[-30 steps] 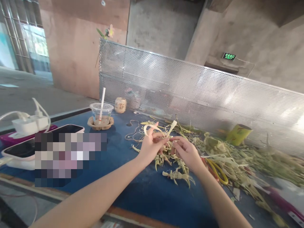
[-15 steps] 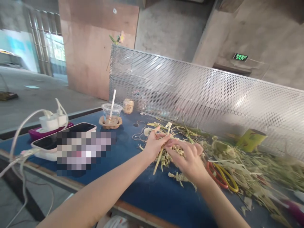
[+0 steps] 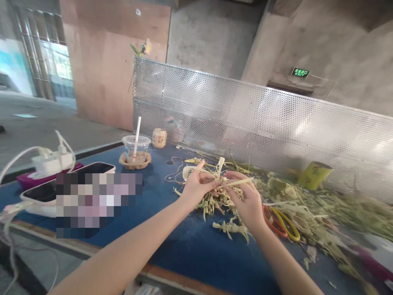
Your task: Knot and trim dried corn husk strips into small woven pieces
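Both my hands meet above the blue table [image 3: 190, 250]. My left hand [image 3: 196, 188] pinches a pale folded leaf strip [image 3: 219, 166] whose ends stick up and curl left. My right hand [image 3: 247, 198] grips another end of the same strip, which pokes out rightward over its fingers. Under the hands lies a heap of small woven leaf pieces [image 3: 219, 200]. One finished woven piece [image 3: 231, 227] lies just in front of my right wrist.
Orange-and-yellow scissors [image 3: 281, 221] lie right of my right hand. Loose green leaves [image 3: 322, 209] and a yellow-green cup [image 3: 313, 174] spread to the right. A plastic cup with a straw [image 3: 135, 149], a small jar [image 3: 159, 138], a phone [image 3: 61, 184] and a charger [image 3: 50, 162] sit left. A perforated metal screen [image 3: 260, 119] stands behind.
The strip end that hung down below my left hand now lies across my right fingers, pointing right. Both hands stay together over the heap; the camera has shifted slightly.
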`<state>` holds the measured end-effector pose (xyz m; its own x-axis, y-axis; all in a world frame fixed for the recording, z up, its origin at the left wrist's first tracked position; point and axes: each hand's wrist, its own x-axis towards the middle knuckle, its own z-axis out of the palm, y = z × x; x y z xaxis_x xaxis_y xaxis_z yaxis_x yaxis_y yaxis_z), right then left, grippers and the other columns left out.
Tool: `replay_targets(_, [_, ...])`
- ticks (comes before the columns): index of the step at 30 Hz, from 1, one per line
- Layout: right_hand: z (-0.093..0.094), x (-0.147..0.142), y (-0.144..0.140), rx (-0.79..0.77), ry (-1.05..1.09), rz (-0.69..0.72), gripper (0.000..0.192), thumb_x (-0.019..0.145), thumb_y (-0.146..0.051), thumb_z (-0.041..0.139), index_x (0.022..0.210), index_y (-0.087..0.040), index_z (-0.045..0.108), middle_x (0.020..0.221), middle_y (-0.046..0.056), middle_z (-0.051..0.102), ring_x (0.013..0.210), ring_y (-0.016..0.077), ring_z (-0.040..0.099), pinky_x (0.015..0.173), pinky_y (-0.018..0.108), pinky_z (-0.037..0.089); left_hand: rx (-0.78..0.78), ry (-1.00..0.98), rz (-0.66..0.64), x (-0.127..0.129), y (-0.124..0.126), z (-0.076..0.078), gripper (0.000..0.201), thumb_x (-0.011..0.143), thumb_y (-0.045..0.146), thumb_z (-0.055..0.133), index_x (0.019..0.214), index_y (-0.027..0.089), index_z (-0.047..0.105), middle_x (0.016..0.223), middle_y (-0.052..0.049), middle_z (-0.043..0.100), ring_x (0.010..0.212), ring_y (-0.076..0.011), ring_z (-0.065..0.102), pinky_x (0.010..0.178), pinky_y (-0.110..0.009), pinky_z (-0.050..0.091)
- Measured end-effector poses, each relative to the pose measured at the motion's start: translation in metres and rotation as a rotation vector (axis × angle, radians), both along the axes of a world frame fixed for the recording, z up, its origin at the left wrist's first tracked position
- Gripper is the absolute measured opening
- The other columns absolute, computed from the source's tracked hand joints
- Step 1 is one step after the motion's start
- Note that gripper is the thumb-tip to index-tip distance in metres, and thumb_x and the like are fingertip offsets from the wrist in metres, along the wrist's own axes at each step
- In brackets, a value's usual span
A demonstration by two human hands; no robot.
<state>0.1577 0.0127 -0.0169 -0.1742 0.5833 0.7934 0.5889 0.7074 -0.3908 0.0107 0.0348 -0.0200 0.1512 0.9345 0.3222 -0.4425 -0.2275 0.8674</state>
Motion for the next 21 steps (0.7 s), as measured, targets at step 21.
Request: replay_targets(21, [0.001,0.002,0.013,-0.589,0.675,0.181,0.04,0.062,-0.031,0.069,0.087,-0.019,0.04,0.061,-0.004,0.062,0.054,0.0118,0.06,0.058,0.025,0.046,0.162,0.227,0.055,-0.004,-0.003,0.001,0.089,0.061,0.017,0.071,0.136,0.02,0.023,0.078,-0.006,0.067,0.046,-0.0098,0.053,0.046,-0.025,0.046])
